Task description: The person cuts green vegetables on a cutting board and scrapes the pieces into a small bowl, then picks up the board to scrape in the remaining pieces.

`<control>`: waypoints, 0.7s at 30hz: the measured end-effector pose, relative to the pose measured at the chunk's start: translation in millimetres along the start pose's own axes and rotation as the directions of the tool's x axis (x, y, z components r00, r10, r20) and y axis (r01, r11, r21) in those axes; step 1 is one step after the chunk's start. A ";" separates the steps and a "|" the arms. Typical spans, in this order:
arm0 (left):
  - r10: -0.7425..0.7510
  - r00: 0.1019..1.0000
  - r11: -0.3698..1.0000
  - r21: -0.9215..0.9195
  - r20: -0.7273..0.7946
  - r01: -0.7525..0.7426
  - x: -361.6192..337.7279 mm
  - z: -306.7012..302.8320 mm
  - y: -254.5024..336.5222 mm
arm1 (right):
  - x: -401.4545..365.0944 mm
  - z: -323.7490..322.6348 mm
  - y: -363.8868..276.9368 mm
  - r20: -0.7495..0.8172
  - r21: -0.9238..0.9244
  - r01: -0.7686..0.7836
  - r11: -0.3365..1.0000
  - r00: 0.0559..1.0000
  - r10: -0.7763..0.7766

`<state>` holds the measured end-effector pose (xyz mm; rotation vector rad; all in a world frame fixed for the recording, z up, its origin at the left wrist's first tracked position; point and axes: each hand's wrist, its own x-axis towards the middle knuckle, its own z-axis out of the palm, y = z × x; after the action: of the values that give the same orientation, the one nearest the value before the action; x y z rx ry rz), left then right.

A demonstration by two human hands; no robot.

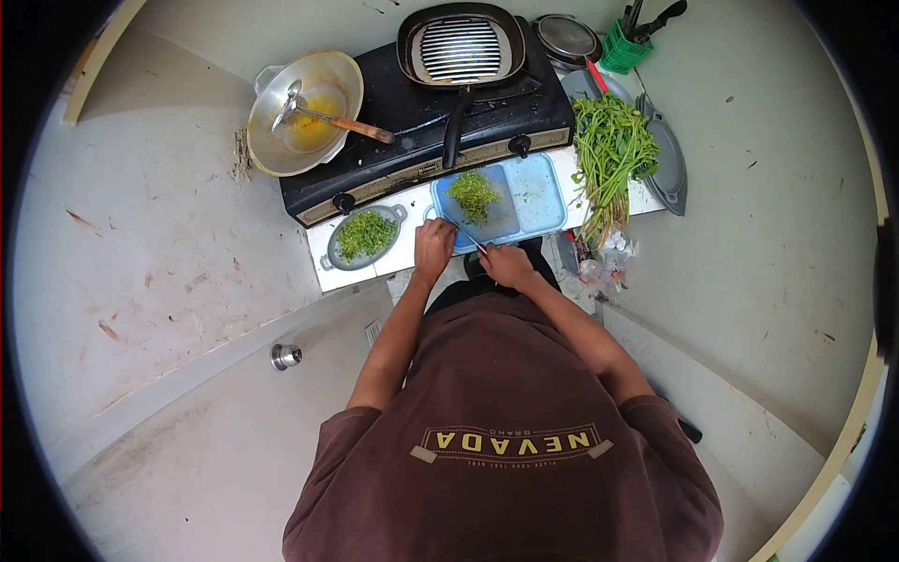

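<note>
My right hand (507, 266) is closed around the handle of a knife (471, 239), whose blade points up and left over the near edge of a blue cutting board (538, 192). Curled fingers of my left hand (434, 245) are at the board's left near corner, close beside the blade; whether they pinch it is hidden. A heap of chopped greens (473, 195) lies on the board's darker left half, with a few bits scattered on the right half. To the left, a grey oval dish (329, 258) holds more chopped greens (365, 234).
Behind the board stands a black stove (384, 155) bearing a wok (262, 140) with a ladle (351, 125) and a grill pan (407, 56). Leafy stalks (613, 150) lie on grey plates (667, 164) at right. A green basket (623, 49) holds knives. Plastic bags (604, 267) hang below.
</note>
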<state>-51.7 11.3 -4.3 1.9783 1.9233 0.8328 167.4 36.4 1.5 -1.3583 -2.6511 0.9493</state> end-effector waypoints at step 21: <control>-0.415 0.910 0.873 -0.285 -0.007 0.396 5.8 13.0 -10.0 | -5.8 -6.6 -2.2 0.081 0.050 -0.060 0.997 0.995 0.056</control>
<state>-53.0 20.4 -19.1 1.3327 2.0255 0.9917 171.2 34.5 9.5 -1.4236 -2.6352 1.0934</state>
